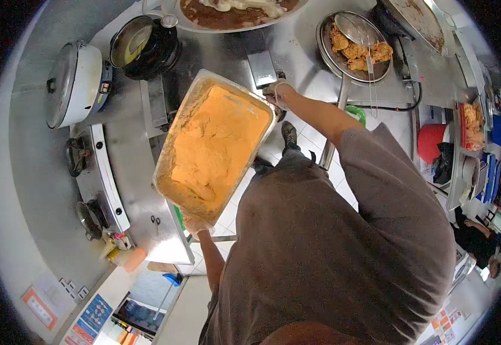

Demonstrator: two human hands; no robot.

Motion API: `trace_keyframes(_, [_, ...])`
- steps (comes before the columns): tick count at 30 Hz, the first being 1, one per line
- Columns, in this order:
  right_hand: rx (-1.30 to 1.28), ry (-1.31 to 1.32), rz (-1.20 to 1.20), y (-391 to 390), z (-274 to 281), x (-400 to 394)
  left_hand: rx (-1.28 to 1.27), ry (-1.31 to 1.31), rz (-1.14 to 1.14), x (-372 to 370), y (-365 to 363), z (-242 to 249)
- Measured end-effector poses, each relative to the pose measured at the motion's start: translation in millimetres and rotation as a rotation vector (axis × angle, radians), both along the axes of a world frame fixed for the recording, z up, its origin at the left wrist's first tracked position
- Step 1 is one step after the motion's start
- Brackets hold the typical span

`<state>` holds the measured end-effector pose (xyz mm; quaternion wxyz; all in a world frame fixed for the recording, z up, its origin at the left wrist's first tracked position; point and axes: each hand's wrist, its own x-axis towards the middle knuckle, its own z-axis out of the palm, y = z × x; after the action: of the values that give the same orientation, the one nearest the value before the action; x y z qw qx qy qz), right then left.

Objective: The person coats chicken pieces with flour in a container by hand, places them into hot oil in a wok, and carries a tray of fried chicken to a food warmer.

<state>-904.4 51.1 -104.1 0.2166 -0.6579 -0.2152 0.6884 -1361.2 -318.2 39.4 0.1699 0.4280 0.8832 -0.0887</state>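
Note:
A rectangular metal tray (165, 152) filled with orange powder (221, 132) is held tilted in front of my body. Lumps coated in the powder lie in its middle and lower part. My left hand (196, 223), in a clear glove, grips the tray's lower end, its fingers partly hidden by the rim. At the upper right corner, my right hand (279, 95), also gloved, is closed round the edge.
Fried pieces (354, 52) and a wire skimmer sit in a round strainer at upper right. A dark pot (152, 64), a white lidded pot (83, 86) and a gas stove (108, 178) are leftward. A large bowl (239, 27) stands above; another person (477, 236) is far right.

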Motion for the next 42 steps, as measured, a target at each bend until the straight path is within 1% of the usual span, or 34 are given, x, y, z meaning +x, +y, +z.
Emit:
trace_keyframes(1, [-0.031,0.147,-0.183,-6.2,6.4,-2.0,-0.014,0.017,-0.001,3.9,4.5,4.7])
trace_keyframes(2, [-0.028,0.016,-0.302,-12.6,31.9,-12.0,-0.034,0.034,-0.002,7.2,4.6,10.4])
trace_keyframes(4, [0.019,0.064,-0.309,-21.8,58.2,-12.5,-0.034,0.033,-0.019,8.4,3.9,11.6])
trace_keyframes(5, [0.042,0.084,-0.315,-24.9,62.1,-8.9,-0.015,0.014,-0.035,7.9,2.2,10.4])
trace_keyframes(6, [0.136,0.109,-0.319,-24.2,41.0,-7.7,0.006,-0.006,-0.05,7.5,1.5,9.2])
trace_keyframes(8, [0.067,-0.094,-0.17,-9.2,-3.6,-4.4,-0.085,0.069,-0.084,4.9,0.8,6.5])
trace_keyframes(9, [0.031,-0.193,-0.095,-4.8,-13.5,-3.2,-0.129,0.108,-0.101,3.1,0.4,5.4])
trace_keyframes(10, [0.13,-0.298,0.005,-17.3,25.7,-1.2,-0.038,0.147,-0.114,-1.1,-4.7,-2.0])
trace_keyframes(11, [0.143,-0.359,0.03,-19.5,27.5,-3.6,0.052,0.187,-0.127,-4.9,-9.8,-9.6])
trace_keyframes(12, [0.155,-0.419,0.053,-20.3,29.6,-7.6,0.142,0.227,-0.141,-2.0,-7.3,-5.9])
trace_keyframes(15, [0.204,-0.613,0.071,-20.4,44.1,-11.8,-0.102,0.073,0.021,7.9,4.8,11.4])
trace_keyframes(16, [0.22,-0.678,0.067,-22.8,55.8,-13.2,-0.054,0.033,0.041,-2.0,0.1,-2.1])
trace_keyframes(18, [0.216,-0.742,0.141,-23.5,87.1,-17.3,0.044,-0.045,0.082,-29.2,-14.7,-32.4])
trace_keyframes(19, [0.214,-0.774,0.177,-25.8,102.4,-18.0,0.07,0.025,-0.029,-22.5,-11.7,-24.6])
trace_keyframes(21, [0.281,-0.76,0.259,-31.0,108.9,-12.4,0.124,0.163,-0.252,-1.9,-8.8,-5.4])
trace_keyframes(23, [0.03,-0.753,0.055,-20.8,99.7,-19.6,0.089,0.104,-0.131,10.5,1.7,12.8])
trace_keyframes(24, [0.05,-0.748,0.084,-22.0,103.8,-17.4,0.069,0.075,-0.071,13.7,5.6,16.4])
trace_keyframes(27, [-0.007,-0.77,0.092,-19.1,106.6,-18.4,0.035,0.052,-0.055,5.0,1.7,8.7])
trace_keyframes(28, [-0.057,-0.795,0.17,-15.9,110.6,-18.5,0.037,0.076,-0.076,-3.3,-3.4,-1.0])
trace_keyframes(30, [-0.003,-0.786,0.197,-20.9,124.9,-17.1,0.037,0.128,-0.114,-23.9,-15.1,-28.7])
trace_keyframes(31, [0.024,-0.781,0.213,-23.2,128.8,-16.8,0.082,0.051,-0.061,-39.1,-20.7,-49.0])
trace_keyframes(32, [0.079,-0.773,0.231,-23.7,122.4,-15.0,0.125,-0.024,-0.005,-56.2,-27.5,-69.6])
trace_keyframes(34, [0.191,-0.745,0.281,-20.7,77.1,-11.3,0.089,-0.057,-0.009,-52.7,-28.3,-59.4])
trace_keyframes(35, [0.22,-0.656,0.21,-17.5,42.7,-11.4,0.01,-0.016,-0.062,-19.8,-7.1,-18.7])
trace_keyframes(36, [0.245,-0.566,0.138,-14.8,8.9,-11.7,-0.075,0.03,-0.102,-1.6,2.3,6.8])
trace_keyframes(37, [0.429,-0.6,0.239,-28.4,39.0,-6.2,0.094,0.137,-0.318,-27.6,-13.4,-31.9])
trace_keyframes(38, [0.394,-0.277,0.067,-32.0,26.0,-4.7,0.251,0.252,-0.531,-54.6,-35.2,-65.2])
trace_keyframes(39, [0.327,0.043,-0.099,-30.6,6.8,-1.3,0.185,0.232,-0.388,-51.1,-41.2,-60.9])
trace_keyframes(40, [0.289,0.118,-0.151,-28.5,-2.7,3.6,0.132,0.208,-0.242,-44.1,-33.4,-60.1])
trace_keyframes(41, [0.243,0.19,-0.205,-28.8,-8.3,5.7,0.125,0.259,-0.257,-43.7,-32.4,-60.5])
trace_keyframes(42, [0.229,0.267,-0.169,-31.0,-2.3,9.4,0.118,0.306,-0.276,-44.3,-33.3,-62.6])
